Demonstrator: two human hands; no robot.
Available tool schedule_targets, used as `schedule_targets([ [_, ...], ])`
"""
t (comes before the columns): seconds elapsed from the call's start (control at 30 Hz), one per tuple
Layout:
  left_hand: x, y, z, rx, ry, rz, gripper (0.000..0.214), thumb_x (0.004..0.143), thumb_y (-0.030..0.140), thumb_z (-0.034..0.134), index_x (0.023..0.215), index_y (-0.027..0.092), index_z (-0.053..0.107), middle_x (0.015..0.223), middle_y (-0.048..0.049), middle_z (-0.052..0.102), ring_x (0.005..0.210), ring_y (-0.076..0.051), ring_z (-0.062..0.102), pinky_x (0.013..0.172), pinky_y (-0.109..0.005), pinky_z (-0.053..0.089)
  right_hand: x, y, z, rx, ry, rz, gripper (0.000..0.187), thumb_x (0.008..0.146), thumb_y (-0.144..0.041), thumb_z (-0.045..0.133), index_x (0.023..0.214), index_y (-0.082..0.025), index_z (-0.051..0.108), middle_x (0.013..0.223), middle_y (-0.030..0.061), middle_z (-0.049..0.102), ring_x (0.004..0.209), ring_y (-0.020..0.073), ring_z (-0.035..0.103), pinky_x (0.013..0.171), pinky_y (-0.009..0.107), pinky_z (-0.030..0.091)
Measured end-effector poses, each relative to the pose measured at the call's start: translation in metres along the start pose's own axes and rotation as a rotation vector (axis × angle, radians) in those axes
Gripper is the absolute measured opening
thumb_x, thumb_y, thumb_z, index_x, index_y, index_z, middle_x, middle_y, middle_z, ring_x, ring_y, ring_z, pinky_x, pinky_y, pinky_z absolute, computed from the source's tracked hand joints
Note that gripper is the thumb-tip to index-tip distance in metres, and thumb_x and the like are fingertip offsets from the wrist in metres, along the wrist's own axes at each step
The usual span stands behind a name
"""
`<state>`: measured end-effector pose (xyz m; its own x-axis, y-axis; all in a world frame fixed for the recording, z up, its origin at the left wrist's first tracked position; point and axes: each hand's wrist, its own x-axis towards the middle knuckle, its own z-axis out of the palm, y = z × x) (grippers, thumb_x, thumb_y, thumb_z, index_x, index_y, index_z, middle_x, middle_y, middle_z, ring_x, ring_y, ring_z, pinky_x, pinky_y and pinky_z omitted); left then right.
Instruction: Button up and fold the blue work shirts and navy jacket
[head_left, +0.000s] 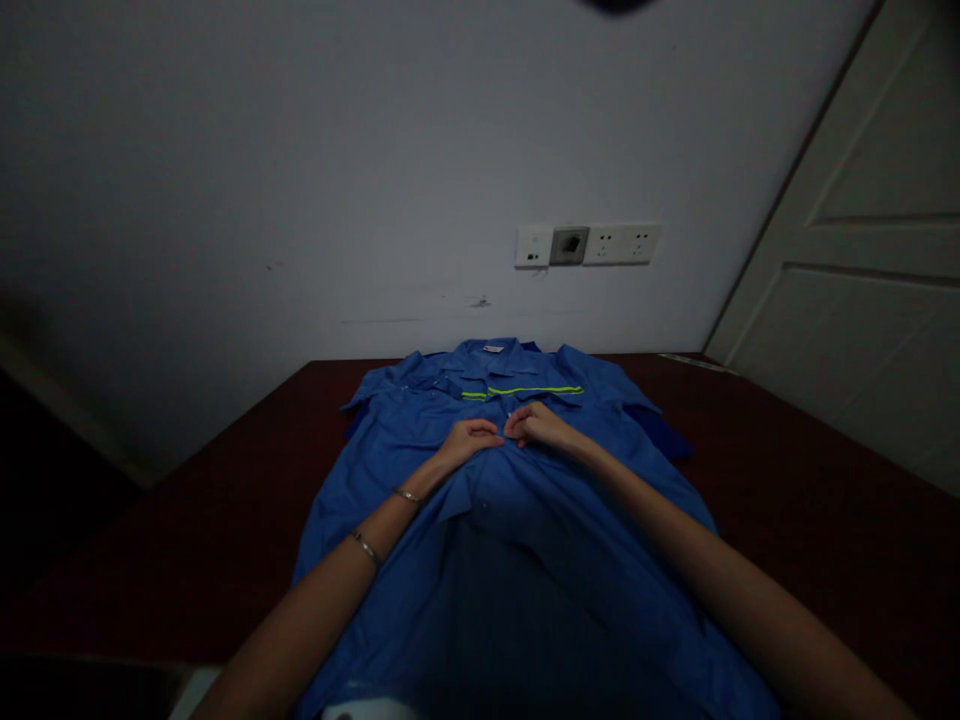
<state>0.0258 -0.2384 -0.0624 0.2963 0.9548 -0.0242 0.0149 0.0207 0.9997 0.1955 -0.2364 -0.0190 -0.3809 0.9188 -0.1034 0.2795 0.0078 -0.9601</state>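
A blue work shirt (525, 560) with a yellow-green stripe across the chest lies front up on a dark red table (817, 480), collar toward the wall. My left hand (471, 440) and my right hand (536, 425) meet at the shirt's front opening just below the stripe. Both have their fingers curled and pinched on the fabric edges there. Two thin bracelets circle my left forearm. What the fingertips grip beyond the cloth is too small to see.
A white wall stands right behind the table, with a row of sockets and a switch (587, 245). A white door (870, 300) is at the right. The room is dim; the floor at the left is dark.
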Motion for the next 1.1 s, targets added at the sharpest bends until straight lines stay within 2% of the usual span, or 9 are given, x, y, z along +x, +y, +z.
schedule_targets([
  [0.2,0.001,0.003,0.003,0.042,0.024,0.007,0.031,0.047,0.025,0.074,0.071,0.012,0.059,0.057,0.0045,0.057,0.052,-0.007,0.050,0.055,-0.019,0.036,-0.002,0.005,0.004,-0.056,0.033,-0.056,0.004,0.058,-0.011,0.054,0.057,-0.013,0.058,0.050,-0.0014,0.054,0.047,0.0092,0.047,0.049,0.021,0.042],
  [0.4,-0.006,0.005,0.010,0.151,0.052,0.156,0.020,0.055,0.023,0.068,0.067,0.012,0.055,0.055,0.0053,0.051,0.052,-0.006,0.046,0.052,-0.017,0.033,0.000,0.011,0.005,-0.110,0.077,-0.091,0.003,0.060,-0.014,0.056,0.059,-0.013,0.059,0.050,-0.0012,0.055,0.048,0.0096,0.048,0.049,0.020,0.040],
  [0.53,-0.010,0.008,0.010,0.363,0.112,0.254,0.018,0.057,0.026,0.068,0.062,0.012,0.058,0.055,0.0040,0.050,0.054,-0.007,0.043,0.053,-0.019,0.032,0.000,0.012,0.003,-0.136,0.085,-0.075,0.004,0.059,-0.013,0.058,0.058,-0.013,0.061,0.051,0.0000,0.056,0.048,0.0098,0.048,0.049,0.021,0.040],
  [0.63,-0.012,0.014,0.007,0.516,0.113,0.267,0.022,0.058,0.032,0.068,0.063,0.011,0.062,0.053,0.0037,0.049,0.052,-0.007,0.041,0.050,-0.020,0.030,-0.003,0.010,0.002,-0.149,0.093,-0.071,0.006,0.060,-0.012,0.057,0.058,-0.013,0.062,0.051,0.0004,0.057,0.047,0.0094,0.047,0.047,0.021,0.039],
  [0.77,-0.015,0.024,0.005,0.594,0.110,0.202,0.021,0.057,0.026,0.070,0.070,0.010,0.066,0.055,0.0024,0.054,0.052,-0.008,0.046,0.051,-0.020,0.033,-0.008,0.003,0.003,-0.181,0.115,-0.093,0.006,0.060,-0.011,0.057,0.059,-0.012,0.063,0.053,0.0011,0.059,0.047,0.0093,0.048,0.048,0.021,0.040],
  [0.93,-0.025,0.038,0.010,0.574,0.050,-0.002,0.018,0.060,0.020,0.067,0.074,0.009,0.063,0.050,0.0017,0.055,0.041,-0.007,0.045,0.043,-0.019,0.033,-0.018,-0.008,0.005,-0.244,0.118,-0.123,0.004,0.060,-0.016,0.062,0.060,-0.012,0.063,0.052,0.0014,0.058,0.048,0.0098,0.049,0.047,0.021,0.039],
  [1.1,-0.032,0.046,0.013,0.499,-0.053,-0.100,0.013,0.065,0.019,0.063,0.062,0.008,0.058,0.056,-0.0026,0.059,0.042,-0.008,0.050,0.039,-0.018,0.036,-0.025,-0.016,0.007,-0.240,0.069,-0.124,0.004,0.060,-0.015,0.062,0.060,-0.011,0.064,0.050,0.0016,0.058,0.047,0.0098,0.049,0.046,0.021,0.039],
])
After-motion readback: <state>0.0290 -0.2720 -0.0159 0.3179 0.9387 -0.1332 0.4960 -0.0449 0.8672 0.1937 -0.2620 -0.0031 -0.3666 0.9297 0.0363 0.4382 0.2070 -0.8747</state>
